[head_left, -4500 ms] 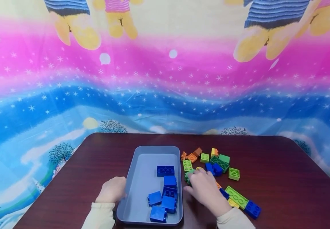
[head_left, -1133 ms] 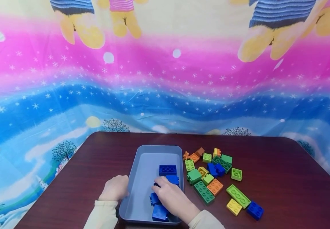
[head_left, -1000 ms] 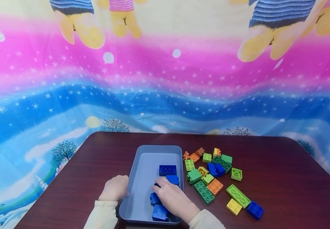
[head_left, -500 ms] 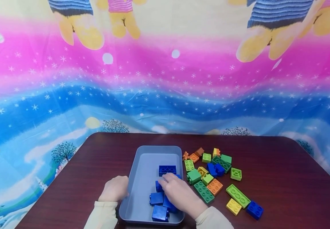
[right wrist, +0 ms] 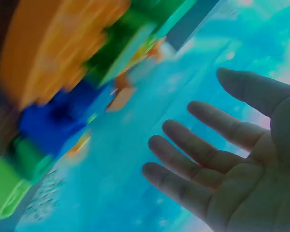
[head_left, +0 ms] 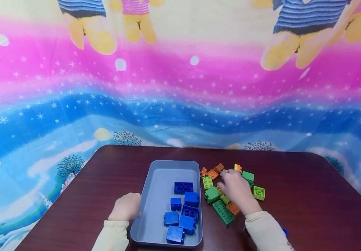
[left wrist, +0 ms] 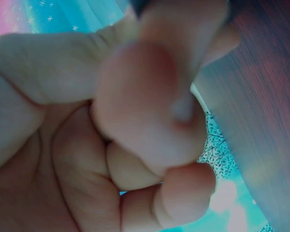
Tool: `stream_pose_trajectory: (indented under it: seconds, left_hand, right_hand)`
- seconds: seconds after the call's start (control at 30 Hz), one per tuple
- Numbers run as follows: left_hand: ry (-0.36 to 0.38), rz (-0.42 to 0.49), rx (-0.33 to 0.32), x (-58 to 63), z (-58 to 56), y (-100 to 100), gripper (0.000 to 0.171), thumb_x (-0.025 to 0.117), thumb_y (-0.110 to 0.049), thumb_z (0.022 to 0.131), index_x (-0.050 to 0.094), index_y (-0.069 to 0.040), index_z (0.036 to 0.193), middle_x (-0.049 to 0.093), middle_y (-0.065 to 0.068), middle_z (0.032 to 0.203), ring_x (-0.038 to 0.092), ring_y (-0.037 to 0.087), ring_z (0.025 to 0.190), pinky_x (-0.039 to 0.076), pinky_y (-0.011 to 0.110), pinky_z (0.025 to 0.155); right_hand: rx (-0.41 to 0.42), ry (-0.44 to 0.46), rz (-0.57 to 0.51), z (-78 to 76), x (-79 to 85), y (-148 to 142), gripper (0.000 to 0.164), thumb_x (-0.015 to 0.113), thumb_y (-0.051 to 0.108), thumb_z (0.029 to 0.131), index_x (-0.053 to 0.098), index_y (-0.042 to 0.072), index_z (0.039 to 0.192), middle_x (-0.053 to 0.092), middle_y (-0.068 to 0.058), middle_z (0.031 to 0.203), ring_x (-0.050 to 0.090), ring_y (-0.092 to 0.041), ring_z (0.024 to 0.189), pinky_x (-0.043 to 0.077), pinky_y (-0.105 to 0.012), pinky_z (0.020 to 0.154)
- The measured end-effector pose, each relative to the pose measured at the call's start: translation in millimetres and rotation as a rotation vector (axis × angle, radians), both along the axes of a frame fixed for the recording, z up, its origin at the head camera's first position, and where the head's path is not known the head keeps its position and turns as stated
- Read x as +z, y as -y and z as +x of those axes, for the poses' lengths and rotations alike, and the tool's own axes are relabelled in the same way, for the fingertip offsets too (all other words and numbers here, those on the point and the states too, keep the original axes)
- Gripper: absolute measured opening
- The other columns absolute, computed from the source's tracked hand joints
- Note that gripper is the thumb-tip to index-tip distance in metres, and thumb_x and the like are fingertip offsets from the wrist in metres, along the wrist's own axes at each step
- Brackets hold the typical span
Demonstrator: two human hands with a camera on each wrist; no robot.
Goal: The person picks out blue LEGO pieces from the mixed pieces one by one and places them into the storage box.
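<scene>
My left hand point(head_left: 125, 207) is beside the left rim of the grey tray point(head_left: 146, 202); whether it touches the rim I cannot tell. In the left wrist view its fingers point(left wrist: 188, 193) are curled, and nothing shows in their grip. Several blue toy bricks point(head_left: 175, 234) lie in the tray, mostly along its right side. My right hand point(head_left: 237, 190) is over the pile of coloured bricks right of the tray. Its fingers point(right wrist: 183, 135) are spread and hold nothing in the right wrist view, where a blue brick point(right wrist: 63, 116) is blurred among orange and green ones.
Around the right hand lie a dark green brick point(head_left: 223, 213), a lime brick point(head_left: 259, 192), an orange brick point(head_left: 212, 174) and others. Part of a blue brick point(head_left: 285, 230) shows past the right sleeve. A printed curtain point(head_left: 180, 87) hangs behind the table point(head_left: 117, 167).
My right hand has gone from the tray to over the brick pile on the right. A small blue brick it had been at now lies uncovered in the tray. The left hand has stayed put.
</scene>
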State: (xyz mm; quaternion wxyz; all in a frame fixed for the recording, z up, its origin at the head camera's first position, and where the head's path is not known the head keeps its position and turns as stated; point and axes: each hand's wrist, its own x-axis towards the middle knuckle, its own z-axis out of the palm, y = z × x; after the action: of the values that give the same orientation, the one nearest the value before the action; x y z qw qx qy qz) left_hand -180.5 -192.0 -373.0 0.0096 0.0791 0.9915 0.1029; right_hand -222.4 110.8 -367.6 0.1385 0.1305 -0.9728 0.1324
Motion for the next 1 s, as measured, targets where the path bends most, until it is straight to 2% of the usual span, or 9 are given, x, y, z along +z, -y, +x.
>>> stream_pose_trajectory:
  seconds: [0.07,0.17,0.3,0.5,0.7,1.0]
  left_hand:
    - [0.001,-0.005,0.001,0.6,0.0,0.1,0.019,0.070,0.001,0.065,0.053,-0.005,0.062,0.050,0.004,0.054,0.045,0.016,0.049,0.040,0.035,0.045]
    - [0.004,-0.009,0.002,1.2,-0.1,0.1,0.019,0.071,0.000,0.065,0.053,-0.004,0.062,0.050,0.004,0.055,0.046,0.016,0.049,0.041,0.036,0.046]
    - [0.015,-0.010,0.003,1.1,-0.2,-0.1,0.018,0.071,-0.001,0.066,0.053,-0.004,0.063,0.051,0.004,0.055,0.047,0.016,0.049,0.041,0.035,0.046]
    - [0.019,0.004,0.006,-0.3,-0.1,0.0,0.018,0.072,-0.001,0.066,0.054,-0.003,0.063,0.050,0.004,0.053,0.046,0.016,0.048,0.040,0.034,0.045]
    - [0.012,0.007,0.002,-0.6,-0.5,0.2,0.017,0.072,-0.001,0.065,0.055,-0.003,0.063,0.050,0.004,0.053,0.045,0.016,0.047,0.040,0.033,0.044]
    - [0.024,0.006,0.005,-1.0,-0.4,0.5,0.018,0.073,-0.002,0.066,0.055,-0.003,0.063,0.050,0.003,0.053,0.047,0.015,0.048,0.041,0.034,0.045]
  right_hand:
    - [-0.042,0.062,-0.012,-3.5,-1.0,-11.1,0.027,0.068,0.013,0.077,0.062,-0.003,0.098,0.056,-0.019,0.089,0.054,-0.026,0.070,0.042,-0.029,0.044]
    - [-0.081,0.104,-0.020,-8.3,-6.2,-22.9,0.023,0.069,0.013,0.077,0.062,-0.002,0.094,0.055,-0.016,0.084,0.051,-0.025,0.069,0.041,-0.031,0.045]
    - [-0.096,0.118,-0.028,-12.1,-12.0,-28.9,0.019,0.069,0.013,0.076,0.062,0.000,0.089,0.055,-0.012,0.080,0.050,-0.023,0.069,0.044,-0.035,0.049]
    - [-0.097,0.151,-0.011,-11.9,-14.1,-30.2,0.021,0.069,0.014,0.077,0.061,-0.001,0.090,0.054,-0.014,0.081,0.051,-0.026,0.072,0.045,-0.036,0.050]
    - [-0.100,0.170,-0.013,-11.8,-16.5,-31.6,0.020,0.069,0.014,0.077,0.061,-0.002,0.087,0.052,-0.014,0.079,0.050,-0.024,0.068,0.044,-0.034,0.048]
    - [-0.136,0.197,0.019,-15.7,-20.2,-30.0,0.019,0.069,0.016,0.077,0.058,0.003,0.070,0.049,-0.015,0.077,0.044,-0.024,0.065,0.038,-0.032,0.045]
